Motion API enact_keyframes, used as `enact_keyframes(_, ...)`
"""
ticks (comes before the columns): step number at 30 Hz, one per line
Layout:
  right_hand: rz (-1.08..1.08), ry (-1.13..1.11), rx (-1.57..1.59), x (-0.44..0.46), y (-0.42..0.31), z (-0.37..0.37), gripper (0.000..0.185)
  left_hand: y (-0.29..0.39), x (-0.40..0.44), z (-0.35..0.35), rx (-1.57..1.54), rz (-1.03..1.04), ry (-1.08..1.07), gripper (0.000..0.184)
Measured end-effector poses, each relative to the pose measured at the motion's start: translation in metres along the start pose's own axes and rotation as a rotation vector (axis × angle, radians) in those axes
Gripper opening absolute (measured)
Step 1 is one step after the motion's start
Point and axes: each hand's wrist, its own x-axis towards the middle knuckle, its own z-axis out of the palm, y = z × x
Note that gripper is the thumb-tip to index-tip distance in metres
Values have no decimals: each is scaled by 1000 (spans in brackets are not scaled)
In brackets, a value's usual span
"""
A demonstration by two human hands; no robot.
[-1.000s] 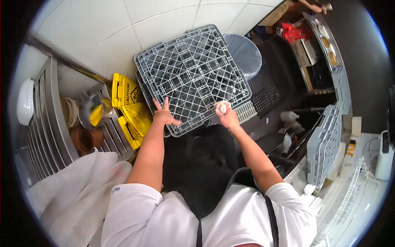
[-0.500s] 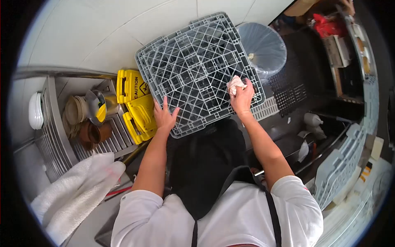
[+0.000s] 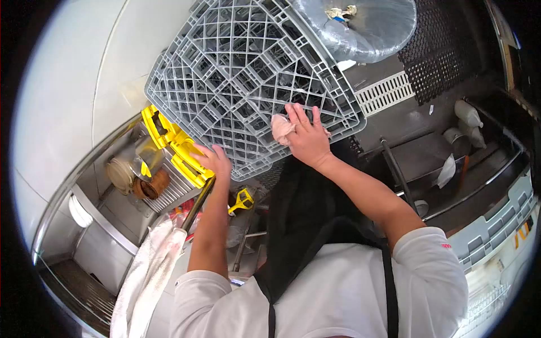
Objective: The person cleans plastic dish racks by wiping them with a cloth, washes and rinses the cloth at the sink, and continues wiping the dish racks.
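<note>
Grey lattice rack (image 3: 255, 85): set just before the black apron (image 3: 315, 214).
Right hand (image 3: 307, 135): laid over the rack's near right part; pale crumpled cloth (image 3: 282, 129) grasped, bunched against the fingers.
Left hand (image 3: 216, 162): placed by the rack's near left edge, fingers loosely extended; whether the edge is gripped cannot be told.
Yellow plastic pieces (image 3: 189, 163): stood close along the rack's left edge.
Lined bin (image 3: 377, 42): placed beyond the rack's far right edge.
White floor grate (image 3: 386, 92): set right of the rack.
Handling, as judged: cloth best pressed evenly along the ribs, loose ends gathered in lest they be snagged; rack best steadied at its left edge.
</note>
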Motion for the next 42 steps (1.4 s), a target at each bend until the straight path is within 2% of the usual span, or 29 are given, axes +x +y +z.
enact_keyframes(2,-33,-11,-70,2,-2,2,19,42,-4,9,-72,-447,-4,92)
enact_keyframes(5,-42,-246,18,9,-5,-17,21,118,-4,24,66,-587,-4,103)
enact_keyframes(7,-162,-264,-1,7,-4,-4,26,145,8,32,102,-636,-6,111)
enact_keyframes(9,-259,-255,-32,5,-7,5,27,167,29,22,-32,-754,-7,117)
enact_keyframes(11,-227,-308,10,4,-14,6,35,186,51,9,-88,-772,49,115)
enact_keyframes(12,-195,-327,85,8,-18,-1,39,179,62,17,-83,-589,176,112)
enact_keyframes(13,-162,-347,157,19,-22,-16,42,193,70,9,-52,-592,127,112)
enact_keyframes(14,-143,-607,140,29,-25,-33,51,207,78,1,-22,-595,75,111)
enact_keyframes(15,-138,-538,118,27,-27,-26,52,217,83,-8,15,-602,20,110)
enact_keyframes(17,-142,-399,73,18,-27,-3,52,215,85,-2,17,-599,62,107)
enact_keyframes(18,-123,-415,29,19,-28,4,49,215,86,-4,19,-599,52,105)
enact_keyframes(21,-153,-182,78,29,-24,25,42,216,86,-7,31,-589,29,98)
enact_keyframes(22,-177,-270,25,54,-25,5,29,218,86,-10,27,-585,22,97)
enact_keyframes(25,81,-274,258,93,-7,2,17,215,86,-10,16,-569,19,96)
enact_keyframes(27,204,-8,259,124,-3,-1,10,213,86,-11,12,-562,5,96)
enact_keyframes(28,120,220,445,150,-15,-20,11,211,86,-9,-2,-549,19,97)
enact_keyframes(29,292,250,356,160,-21,-22,12,211,87,-9,-1,-551,24,97)
enact_keyframes(31,570,261,726,191,-38,-28,16,211,87,-10,-2,-548,15,97)
enact_keyframes(34,863,-110,928,198,-55,-2,26,210,89,-9,11,-555,4,97)
enact_keyframes(36,759,14,844,210,-67,21,31,210,88,-10,10,-559,-4,97)
enact_keyframes(37,795,19,898,218,-71,20,32,211,89,-10,10,-557,-4,97)
enact_keyframes(38,946,-37,1143,225,-68,16,30,211,89,-10,17,-555,9,97)
enact_keyframes(39,990,-40,1260,232,-67,5,26,211,89,-9,18,-556,11,97)
enact_keyframes(41,893,-387,1178,232,-60,-23,24,212,90,-10,13,-566,13,98)
enact_keyframes(42,676,20,965,210,-60,23,25,211,89,-10,9,-563,9,98)
